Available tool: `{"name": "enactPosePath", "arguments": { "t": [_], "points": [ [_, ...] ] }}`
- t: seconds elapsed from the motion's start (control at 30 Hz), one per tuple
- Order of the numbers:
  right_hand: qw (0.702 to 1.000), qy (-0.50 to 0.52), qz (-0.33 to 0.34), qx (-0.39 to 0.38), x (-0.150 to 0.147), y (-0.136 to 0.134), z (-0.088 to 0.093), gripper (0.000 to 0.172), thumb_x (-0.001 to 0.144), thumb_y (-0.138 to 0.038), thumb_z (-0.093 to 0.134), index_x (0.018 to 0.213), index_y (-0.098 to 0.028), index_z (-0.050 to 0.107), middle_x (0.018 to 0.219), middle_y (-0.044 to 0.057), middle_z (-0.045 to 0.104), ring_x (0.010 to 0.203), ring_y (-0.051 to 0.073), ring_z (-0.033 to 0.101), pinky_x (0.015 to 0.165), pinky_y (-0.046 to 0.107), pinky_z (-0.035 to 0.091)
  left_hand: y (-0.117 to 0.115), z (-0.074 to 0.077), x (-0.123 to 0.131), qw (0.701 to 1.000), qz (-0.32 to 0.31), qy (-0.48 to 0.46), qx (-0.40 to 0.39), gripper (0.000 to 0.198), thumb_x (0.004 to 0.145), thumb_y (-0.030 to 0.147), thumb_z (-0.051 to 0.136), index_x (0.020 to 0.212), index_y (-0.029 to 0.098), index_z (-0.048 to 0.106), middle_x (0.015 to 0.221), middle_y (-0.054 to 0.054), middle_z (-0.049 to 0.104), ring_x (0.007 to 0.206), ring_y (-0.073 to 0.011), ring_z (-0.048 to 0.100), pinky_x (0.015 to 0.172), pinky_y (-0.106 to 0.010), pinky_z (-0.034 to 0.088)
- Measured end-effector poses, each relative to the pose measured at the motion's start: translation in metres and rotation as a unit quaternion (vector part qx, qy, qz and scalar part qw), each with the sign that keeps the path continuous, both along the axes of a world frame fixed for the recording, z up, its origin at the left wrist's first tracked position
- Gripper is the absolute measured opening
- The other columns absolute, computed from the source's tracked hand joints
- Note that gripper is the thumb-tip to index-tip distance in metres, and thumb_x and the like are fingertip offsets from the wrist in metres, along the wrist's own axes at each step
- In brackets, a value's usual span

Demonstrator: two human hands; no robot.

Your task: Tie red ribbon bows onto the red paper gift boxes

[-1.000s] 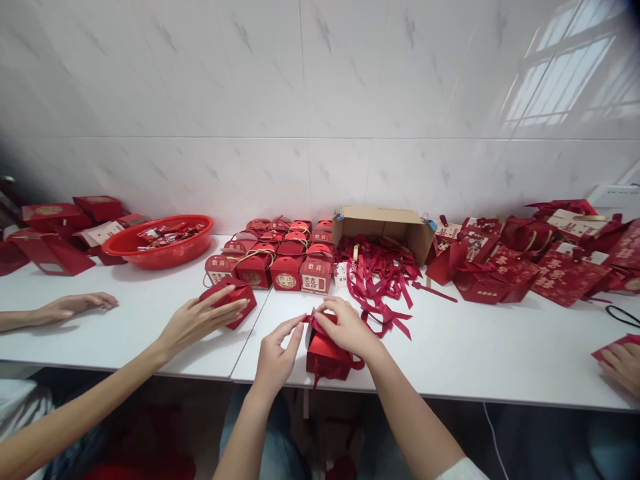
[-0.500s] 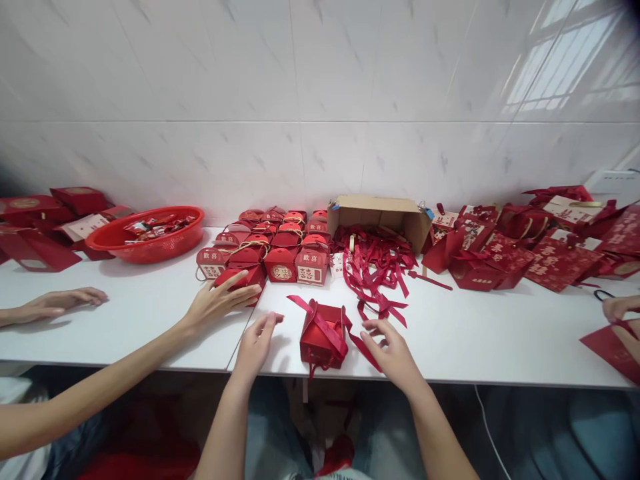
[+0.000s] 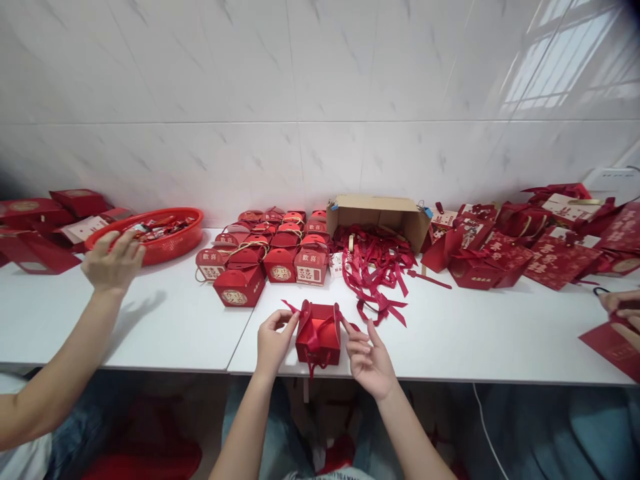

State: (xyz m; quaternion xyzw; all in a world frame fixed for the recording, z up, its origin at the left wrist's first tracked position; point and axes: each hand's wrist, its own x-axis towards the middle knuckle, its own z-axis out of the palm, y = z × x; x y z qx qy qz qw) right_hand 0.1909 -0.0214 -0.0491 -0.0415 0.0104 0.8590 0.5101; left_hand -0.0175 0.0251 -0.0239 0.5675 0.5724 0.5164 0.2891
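A small red gift box (image 3: 320, 353) stands near the table's front edge, its top partly open and dark red ribbon (image 3: 314, 337) lying across it. At its left side my left hand (image 3: 275, 340) is closed, thumb and forefinger pinched at the ribbon, whose loose end sticks out above the fingertips. My right hand (image 3: 369, 360) is at the other side with its fingers apart. Its forefinger reaches to the box's right edge, beside the other ribbon end. What lies inside the box is hidden by the ribbon.
Rows of closed red boxes (image 3: 281, 263) stand behind, next to a cardboard box (image 3: 377, 205) spilling ribbons (image 3: 375, 267). Red gift bags (image 3: 560, 257) lie right. A co-worker's hand (image 3: 113, 263) is before a red basket (image 3: 170, 252) of sweets; another person's hands (image 3: 625, 310) hold red card.
Both my hands have closed in on the gift box, and the left has pinched the ribbon. The co-worker's hand has left a red box and moved left to the basket.
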Motion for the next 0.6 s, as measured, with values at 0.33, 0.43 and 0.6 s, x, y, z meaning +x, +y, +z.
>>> {"name": "enactPosePath", "arguments": {
  "t": [0.33,0.43,0.6],
  "points": [
    [0.986,-0.145,-0.082,0.013,0.0,0.011,0.012,0.011,0.08,-0.027,0.064,0.081,-0.017,0.061,0.049,-0.009,0.033,0.042,0.005,0.03,0.036,0.014,0.021,-0.026,-0.012,-0.023,0.949,0.108,0.295,-0.014,0.016,0.074,0.032,0.058,0.066,0.021,0.066,0.081,-0.01,0.066,0.089,-0.0321,0.055,0.078,-0.04,0.036],
    [0.985,-0.158,-0.061,-0.014,-0.003,0.005,0.007,0.012,0.075,-0.026,0.068,0.075,-0.018,0.058,0.048,-0.01,0.03,0.041,0.005,0.028,0.036,0.014,0.018,-0.03,-0.018,-0.035,0.899,0.153,0.406,-0.051,0.019,0.078,0.034,0.055,0.073,0.021,0.067,0.088,-0.01,0.067,0.09,-0.0325,0.055,0.076,-0.04,0.036],
    [0.983,-0.164,-0.024,-0.072,-0.008,-0.005,0.001,0.019,0.068,-0.021,0.071,0.084,-0.017,0.061,0.047,-0.012,0.031,0.04,0.003,0.027,0.037,0.013,0.016,-0.036,-0.021,-0.038,0.922,0.18,0.34,-0.031,0.021,0.079,0.038,0.054,0.084,0.019,0.062,0.09,-0.01,0.064,0.09,-0.0294,0.058,0.078,-0.039,0.041]
  ]
}}
